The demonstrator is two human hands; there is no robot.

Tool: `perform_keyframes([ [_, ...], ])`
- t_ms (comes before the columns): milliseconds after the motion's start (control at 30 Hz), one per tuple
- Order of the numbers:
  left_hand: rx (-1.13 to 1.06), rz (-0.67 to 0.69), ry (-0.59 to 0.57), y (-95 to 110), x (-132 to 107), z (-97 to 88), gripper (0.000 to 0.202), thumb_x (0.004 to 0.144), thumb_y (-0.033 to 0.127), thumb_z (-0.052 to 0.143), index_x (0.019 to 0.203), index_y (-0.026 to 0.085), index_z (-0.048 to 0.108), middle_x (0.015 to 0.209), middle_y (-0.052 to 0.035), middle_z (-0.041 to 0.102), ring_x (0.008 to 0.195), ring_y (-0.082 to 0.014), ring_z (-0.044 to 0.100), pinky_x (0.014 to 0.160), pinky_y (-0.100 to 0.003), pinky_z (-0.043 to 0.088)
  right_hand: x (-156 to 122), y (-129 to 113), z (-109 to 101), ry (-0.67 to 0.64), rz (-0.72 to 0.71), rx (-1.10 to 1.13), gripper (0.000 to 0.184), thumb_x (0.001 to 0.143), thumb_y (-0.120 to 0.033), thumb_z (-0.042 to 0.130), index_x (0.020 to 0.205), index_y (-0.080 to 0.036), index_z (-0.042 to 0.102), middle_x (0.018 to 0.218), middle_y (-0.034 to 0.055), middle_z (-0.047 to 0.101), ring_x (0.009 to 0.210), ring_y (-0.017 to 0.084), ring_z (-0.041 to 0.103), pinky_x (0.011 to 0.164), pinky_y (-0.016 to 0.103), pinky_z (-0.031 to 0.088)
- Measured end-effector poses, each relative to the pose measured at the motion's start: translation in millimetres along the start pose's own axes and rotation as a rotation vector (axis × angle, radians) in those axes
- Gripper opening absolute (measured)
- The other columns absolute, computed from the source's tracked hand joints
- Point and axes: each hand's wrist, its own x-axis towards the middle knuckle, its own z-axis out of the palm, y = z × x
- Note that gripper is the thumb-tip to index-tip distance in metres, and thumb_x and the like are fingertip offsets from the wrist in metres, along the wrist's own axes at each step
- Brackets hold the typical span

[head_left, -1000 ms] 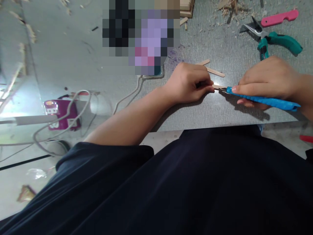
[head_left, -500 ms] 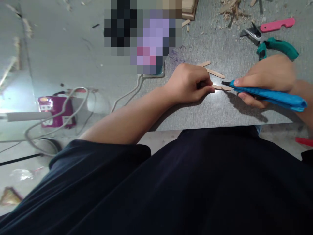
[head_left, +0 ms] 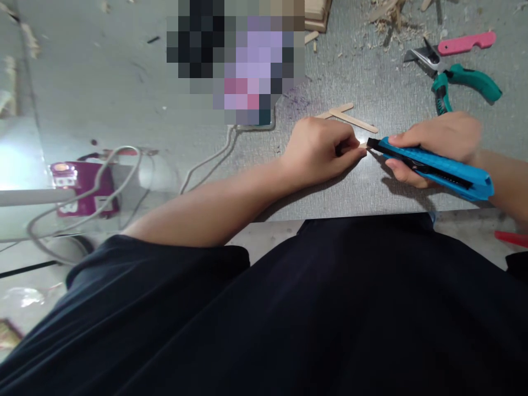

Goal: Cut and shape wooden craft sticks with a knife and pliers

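My left hand (head_left: pixel 325 146) pinches a thin wooden craft stick (head_left: pixel 363 145) between thumb and fingers, low over the grey table. Only a short bit of the stick shows past the fingertips. In my right hand (head_left: pixel 433 146) is a blue utility knife (head_left: pixel 447 168), its dark blade end pointing left and meeting the stick close to my left fingertips. The exact contact of blade and wood is too small to make out. Two more craft sticks (head_left: pixel 355 120) lie just beyond my left hand, one touching the other at an angle.
Green-handled pliers (head_left: pixel 474 80) and a pink-handled cutter (head_left: pixel 466 43) lie beyond my right hand. Wood shavings (head_left: pixel 391 19) and stacked wooden pieces (head_left: pixel 317 14) are at the back. A white cable (head_left: pixel 206 159) runs behind my left forearm toward a purple box (head_left: pixel 88 187). A blurred-out patch covers the top middle.
The utility knife has moved left along the craft stick toward my left fingertips and turned so its slotted side shows. My left hand still pinches the stick. The view has shifted slightly.
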Motion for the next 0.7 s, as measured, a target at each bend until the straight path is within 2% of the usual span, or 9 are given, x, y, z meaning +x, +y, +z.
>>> perform_keyframes([
  [167, -0.021, 0.003, -0.005, -2.0, 0.1, 0.6, 0.031, 0.105, 0.05, 0.076, 0.081, 0.031, 0.072, 0.066, -0.0005, 0.07, 0.072, -0.0235, 0.068, 0.068, -0.042, 0.049, -0.2, -2.6, -0.7, -0.04, 0.058, 0.044, 0.057, 0.112, -0.075, 0.062, 0.126, -0.025, 0.087, 0.091, 0.0071, 0.087, 0.095, 0.033, 0.088, 0.09, 0.043, 0.071],
  [300, -0.016, -0.003, -0.008, -1.6, 0.4, 0.2, 0.033, 0.105, 0.051, 0.077, 0.08, 0.03, 0.071, 0.066, -0.0007, 0.07, 0.071, -0.0228, 0.068, 0.068, -0.042, 0.048, -2.4, -1.3, -0.2, 0.022, -0.003, 0.039, 0.056, 0.11, -0.073, 0.069, 0.129, -0.023, 0.086, 0.092, 0.0078, 0.088, 0.088, 0.031, 0.086, 0.087, 0.044, 0.071],
  [433, -0.014, 0.006, -0.006, -1.2, 1.1, 0.7, 0.034, 0.105, 0.052, 0.077, 0.08, 0.031, 0.07, 0.066, -0.0007, 0.07, 0.07, -0.023, 0.069, 0.067, -0.042, 0.047, -3.5, -2.7, -0.9, -0.049, 0.049, 0.022, 0.054, 0.113, -0.072, 0.066, 0.131, -0.024, 0.085, 0.095, 0.0075, 0.089, 0.096, 0.03, 0.086, 0.093, 0.042, 0.072],
  [700, -0.011, 0.021, 0.003, -0.2, -0.2, -0.3, 0.031, 0.106, 0.049, 0.075, 0.082, 0.03, 0.071, 0.066, -0.0008, 0.07, 0.07, -0.0225, 0.068, 0.066, -0.042, 0.047, -2.0, -5.7, -2.3, -0.061, 0.09, 0.06, 0.057, 0.114, -0.074, 0.062, 0.131, -0.025, 0.085, 0.095, 0.0091, 0.089, 0.097, 0.034, 0.087, 0.093, 0.045, 0.073],
])
